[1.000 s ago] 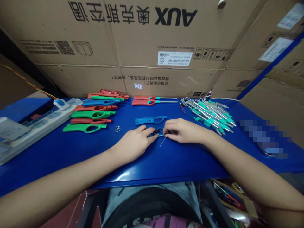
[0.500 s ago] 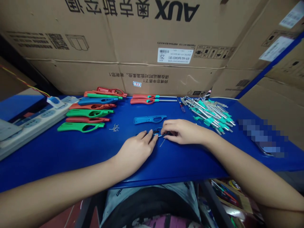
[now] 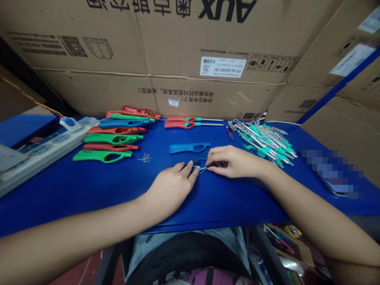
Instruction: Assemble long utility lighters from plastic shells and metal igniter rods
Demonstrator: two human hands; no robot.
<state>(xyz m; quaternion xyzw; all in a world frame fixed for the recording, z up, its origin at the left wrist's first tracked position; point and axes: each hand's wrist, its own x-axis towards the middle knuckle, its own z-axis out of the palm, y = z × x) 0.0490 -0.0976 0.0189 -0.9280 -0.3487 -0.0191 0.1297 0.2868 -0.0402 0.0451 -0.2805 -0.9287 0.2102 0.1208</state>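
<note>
Gone from sight beneath the right hand (image 3: 233, 161) is a thin rod; both hands curl half-closed, grips unclear; the left hand (image 3: 172, 182) slipping could jolt the blue shell (image 3: 202, 160).
</note>
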